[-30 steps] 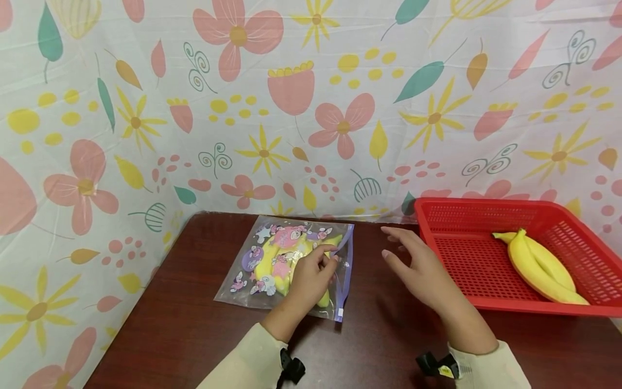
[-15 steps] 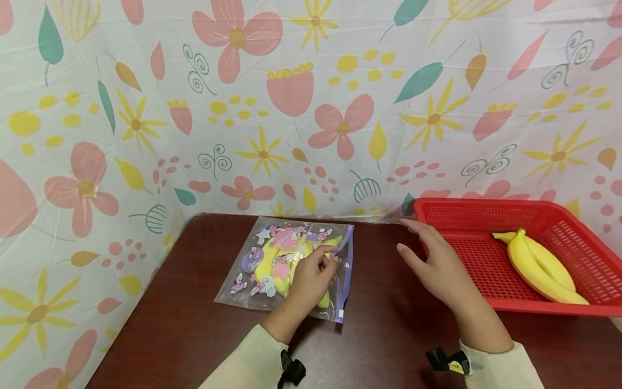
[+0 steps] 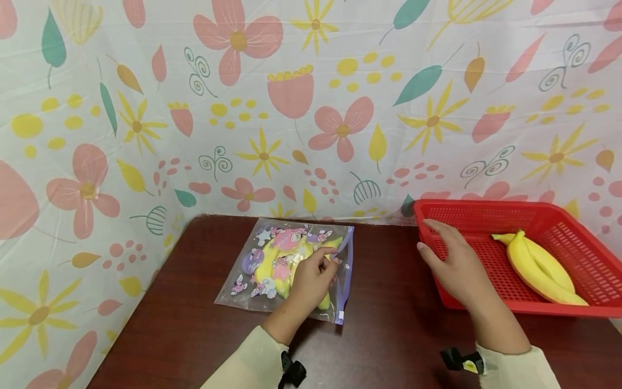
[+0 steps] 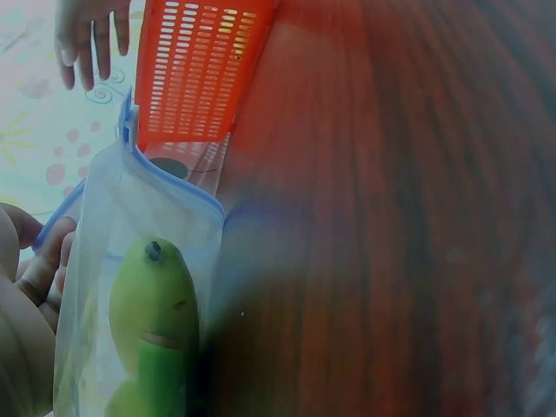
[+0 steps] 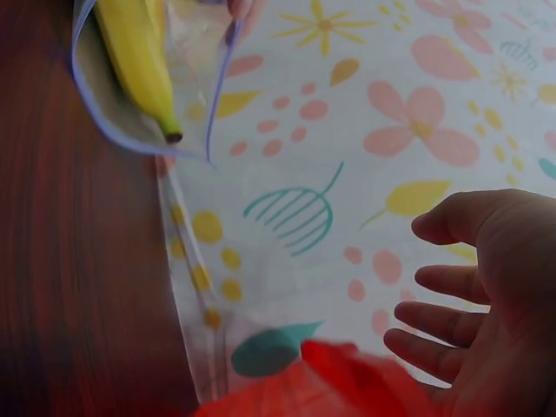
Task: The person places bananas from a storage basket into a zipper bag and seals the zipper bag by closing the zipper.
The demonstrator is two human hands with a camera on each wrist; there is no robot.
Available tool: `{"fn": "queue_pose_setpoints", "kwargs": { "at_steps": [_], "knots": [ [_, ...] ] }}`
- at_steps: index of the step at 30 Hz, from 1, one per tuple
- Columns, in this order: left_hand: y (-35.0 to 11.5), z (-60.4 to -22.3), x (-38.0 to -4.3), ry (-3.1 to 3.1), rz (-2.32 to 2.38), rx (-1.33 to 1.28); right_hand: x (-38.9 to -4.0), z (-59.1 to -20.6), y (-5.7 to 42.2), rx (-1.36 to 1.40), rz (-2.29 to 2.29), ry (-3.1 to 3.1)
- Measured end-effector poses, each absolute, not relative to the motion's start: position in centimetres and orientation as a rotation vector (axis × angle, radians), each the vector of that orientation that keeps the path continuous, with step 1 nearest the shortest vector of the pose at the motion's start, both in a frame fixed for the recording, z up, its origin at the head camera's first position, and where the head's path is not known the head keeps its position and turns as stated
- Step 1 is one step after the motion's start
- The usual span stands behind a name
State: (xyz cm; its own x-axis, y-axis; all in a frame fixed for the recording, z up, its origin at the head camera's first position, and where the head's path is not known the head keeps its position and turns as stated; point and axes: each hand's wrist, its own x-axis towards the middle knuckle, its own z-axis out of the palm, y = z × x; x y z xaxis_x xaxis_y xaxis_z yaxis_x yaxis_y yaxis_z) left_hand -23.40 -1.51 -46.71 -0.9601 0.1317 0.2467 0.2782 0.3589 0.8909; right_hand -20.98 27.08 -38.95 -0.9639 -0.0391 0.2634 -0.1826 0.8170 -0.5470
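Note:
A clear zip bag (image 3: 252,259) with pink and purple cartoon prints lies on the table with yellow bananas inside. Its purple zip side faces right, and the mouth gapes in both wrist views. My left hand (image 3: 310,278) pinches the upper layer of the bag near the mouth. The green-tipped end of a banana (image 5: 143,78) shows in the opening in the right wrist view. Fingers extended and holding nothing, my right hand (image 3: 459,267) hovers at the left side of the red basket (image 3: 486,205). Inside that basket, toward its right, rest yellow bananas (image 3: 539,265).
The dark brown wooden table (image 3: 175,335) carries bag and basket, with bare wood between them. A flower-printed cloth (image 3: 340,70) hangs close behind and along the left side. Black straps with small devices sit at both sleeve cuffs.
My right hand has moved rightward, from beside the bag to over the basket's left rim. The left hand and the bag stay where they were.

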Motion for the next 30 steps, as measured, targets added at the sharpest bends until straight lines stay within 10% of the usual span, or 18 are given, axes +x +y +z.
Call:
{"fn": "queue_pose_setpoints", "kwargs": {
  "at_steps": [30],
  "knots": [
    [-1.7,-46.9,-23.6,-2.469,-1.688,-0.38,-22.0,-40.8,34.0,0.045,0.544,-2.926]
  ]
}}
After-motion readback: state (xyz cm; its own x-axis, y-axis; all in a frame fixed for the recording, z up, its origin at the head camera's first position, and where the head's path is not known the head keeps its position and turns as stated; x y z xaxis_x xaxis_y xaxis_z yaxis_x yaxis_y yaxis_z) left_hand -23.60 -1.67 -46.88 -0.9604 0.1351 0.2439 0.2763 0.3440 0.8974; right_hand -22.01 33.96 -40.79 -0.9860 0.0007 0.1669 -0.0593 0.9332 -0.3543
